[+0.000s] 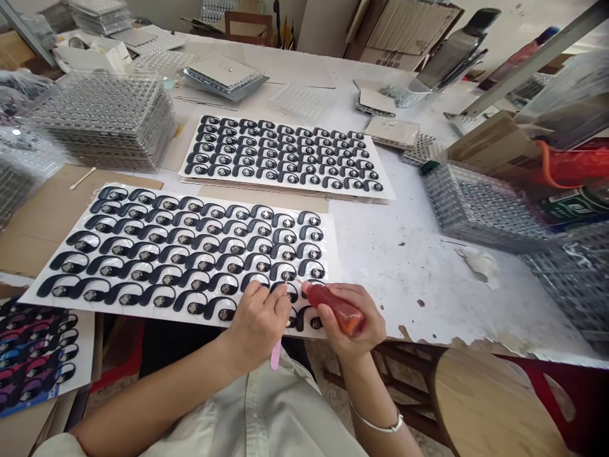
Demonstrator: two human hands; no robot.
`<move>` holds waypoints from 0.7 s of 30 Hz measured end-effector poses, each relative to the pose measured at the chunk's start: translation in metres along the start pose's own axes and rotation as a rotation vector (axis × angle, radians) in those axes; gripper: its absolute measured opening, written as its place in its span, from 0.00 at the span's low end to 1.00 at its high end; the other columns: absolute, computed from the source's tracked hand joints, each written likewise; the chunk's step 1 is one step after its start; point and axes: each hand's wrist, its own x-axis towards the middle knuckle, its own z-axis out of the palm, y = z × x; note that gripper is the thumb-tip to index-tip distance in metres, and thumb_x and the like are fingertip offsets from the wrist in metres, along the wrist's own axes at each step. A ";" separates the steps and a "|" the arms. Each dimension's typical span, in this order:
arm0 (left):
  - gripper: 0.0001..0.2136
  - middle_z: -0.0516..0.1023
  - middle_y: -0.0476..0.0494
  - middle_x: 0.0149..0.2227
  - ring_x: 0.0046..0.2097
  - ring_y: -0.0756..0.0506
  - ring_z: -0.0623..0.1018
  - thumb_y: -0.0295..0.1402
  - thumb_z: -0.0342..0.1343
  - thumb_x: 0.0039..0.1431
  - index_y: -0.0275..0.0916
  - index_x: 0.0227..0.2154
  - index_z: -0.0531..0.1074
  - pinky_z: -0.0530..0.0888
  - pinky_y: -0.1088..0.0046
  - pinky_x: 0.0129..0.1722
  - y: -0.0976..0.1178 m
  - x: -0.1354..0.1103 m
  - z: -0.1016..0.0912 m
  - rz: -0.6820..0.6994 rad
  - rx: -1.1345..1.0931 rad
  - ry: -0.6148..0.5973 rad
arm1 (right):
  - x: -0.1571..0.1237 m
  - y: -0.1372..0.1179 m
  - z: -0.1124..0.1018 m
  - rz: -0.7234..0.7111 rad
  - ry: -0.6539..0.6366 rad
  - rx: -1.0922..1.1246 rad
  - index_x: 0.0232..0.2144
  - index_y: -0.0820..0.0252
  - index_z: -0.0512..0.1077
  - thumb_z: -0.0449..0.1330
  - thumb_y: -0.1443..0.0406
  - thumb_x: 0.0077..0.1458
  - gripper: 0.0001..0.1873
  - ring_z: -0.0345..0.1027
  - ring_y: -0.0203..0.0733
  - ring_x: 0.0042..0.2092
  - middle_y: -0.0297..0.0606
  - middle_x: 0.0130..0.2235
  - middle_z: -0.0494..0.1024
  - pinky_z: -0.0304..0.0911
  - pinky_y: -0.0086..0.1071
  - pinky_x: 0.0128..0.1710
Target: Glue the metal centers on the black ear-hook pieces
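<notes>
My left hand (261,324) is closed around a slim pink tool (275,355); its flat end sticks out below the fist, and its kind is not clear. In my right hand (358,320) is a red squeeze bottle (335,308), tilted so its thin nozzle points left. Both hands are over the lower right of a white sheet (328,244) carrying rows of black hook-shaped pieces (202,266), each with a small shiny metal disc. The nozzle tip is close to one piece near my left fingers. My hands cover some of the pieces there.
A second sheet of black hooked pieces (285,152) lies behind. Stacks of clear plastic trays stand at left (102,120) and right (485,203). A cotton swab (82,178) rests on cardboard. Coloured pieces (38,355) sit lower left; a wooden stool (490,400) is lower right.
</notes>
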 end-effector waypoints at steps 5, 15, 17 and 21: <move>0.07 0.79 0.39 0.36 0.26 0.49 0.68 0.19 0.49 0.62 0.33 0.30 0.68 0.68 0.67 0.32 -0.003 0.000 -0.002 -0.015 -0.061 -0.034 | 0.001 -0.001 0.000 -0.013 -0.004 0.003 0.40 0.57 0.70 0.65 0.68 0.47 0.15 0.72 0.44 0.34 0.39 0.33 0.77 0.71 0.39 0.29; 0.06 0.79 0.42 0.34 0.26 0.48 0.69 0.19 0.50 0.59 0.36 0.32 0.66 0.65 0.67 0.34 -0.012 -0.006 0.004 -0.027 -0.170 -0.033 | -0.002 0.000 -0.002 -0.039 -0.011 0.023 0.41 0.58 0.70 0.66 0.69 0.46 0.18 0.72 0.44 0.34 0.39 0.34 0.77 0.71 0.39 0.29; 0.06 0.79 0.43 0.34 0.27 0.47 0.69 0.19 0.51 0.58 0.36 0.32 0.66 0.65 0.66 0.34 -0.013 -0.006 0.004 -0.042 -0.187 -0.039 | -0.002 0.000 -0.001 -0.041 -0.010 0.028 0.41 0.57 0.70 0.66 0.69 0.46 0.18 0.72 0.44 0.34 0.39 0.34 0.77 0.71 0.39 0.29; 0.07 0.78 0.43 0.34 0.27 0.48 0.69 0.19 0.50 0.59 0.36 0.32 0.66 0.64 0.67 0.34 -0.016 -0.006 0.003 -0.058 -0.209 -0.051 | -0.002 -0.001 -0.002 -0.050 -0.015 0.044 0.43 0.57 0.69 0.65 0.70 0.46 0.19 0.72 0.43 0.34 0.39 0.34 0.77 0.71 0.38 0.29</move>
